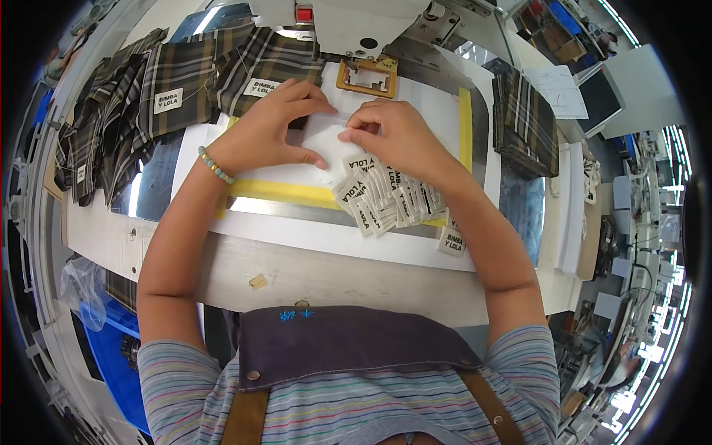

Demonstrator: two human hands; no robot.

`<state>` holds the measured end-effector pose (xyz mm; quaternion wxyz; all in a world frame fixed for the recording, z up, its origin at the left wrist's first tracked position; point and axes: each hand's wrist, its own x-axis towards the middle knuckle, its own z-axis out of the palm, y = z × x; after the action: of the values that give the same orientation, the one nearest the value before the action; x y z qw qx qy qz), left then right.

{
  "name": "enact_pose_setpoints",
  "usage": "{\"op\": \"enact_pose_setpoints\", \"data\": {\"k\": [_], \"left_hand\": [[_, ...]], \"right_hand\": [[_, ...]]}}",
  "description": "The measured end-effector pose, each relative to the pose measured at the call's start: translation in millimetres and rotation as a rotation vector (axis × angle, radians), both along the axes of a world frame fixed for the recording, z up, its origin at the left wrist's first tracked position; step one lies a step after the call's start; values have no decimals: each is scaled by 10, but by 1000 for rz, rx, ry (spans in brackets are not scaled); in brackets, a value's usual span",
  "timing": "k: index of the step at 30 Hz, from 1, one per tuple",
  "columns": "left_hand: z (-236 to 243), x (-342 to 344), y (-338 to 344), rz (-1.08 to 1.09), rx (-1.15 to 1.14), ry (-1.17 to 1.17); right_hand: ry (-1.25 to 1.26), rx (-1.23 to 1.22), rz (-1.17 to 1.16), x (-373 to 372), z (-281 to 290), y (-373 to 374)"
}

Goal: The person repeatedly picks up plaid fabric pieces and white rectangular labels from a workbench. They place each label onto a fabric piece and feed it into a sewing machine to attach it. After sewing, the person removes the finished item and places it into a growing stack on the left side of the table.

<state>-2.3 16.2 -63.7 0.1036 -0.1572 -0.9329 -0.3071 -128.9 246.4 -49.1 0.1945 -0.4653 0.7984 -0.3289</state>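
Note:
My left hand [271,122] and my right hand [393,133] rest together on a white piece of fabric [322,148] lying on the white work plate [437,104] with yellow tape edges. Both hands pinch the white piece between fingertips. A fanned pile of small white printed labels [386,200] lies just below my right hand. A tan frame clamp [367,74] of the sewing machine sits right behind the hands. My left wrist wears a beaded bracelet.
Plaid fabric pieces with sewn labels [178,93] are spread at the left and behind. A stack of plaid pieces [526,119] stands at the right. The machine head [348,26] is at the top. A blue bin [111,348] sits low at the left.

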Motion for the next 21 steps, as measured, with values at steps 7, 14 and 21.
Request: {"op": "enact_pose_setpoints", "data": {"k": [7, 14, 21], "left_hand": [[29, -25, -69, 158, 223, -106], [-40, 32, -350, 441, -338, 155], [216, -39, 253, -54, -238, 229]], "right_hand": [[-159, -204, -3, -213, -56, 93], [-185, 101, -249, -687, 161, 417], [11, 108, -127, -965, 105, 349]]}}
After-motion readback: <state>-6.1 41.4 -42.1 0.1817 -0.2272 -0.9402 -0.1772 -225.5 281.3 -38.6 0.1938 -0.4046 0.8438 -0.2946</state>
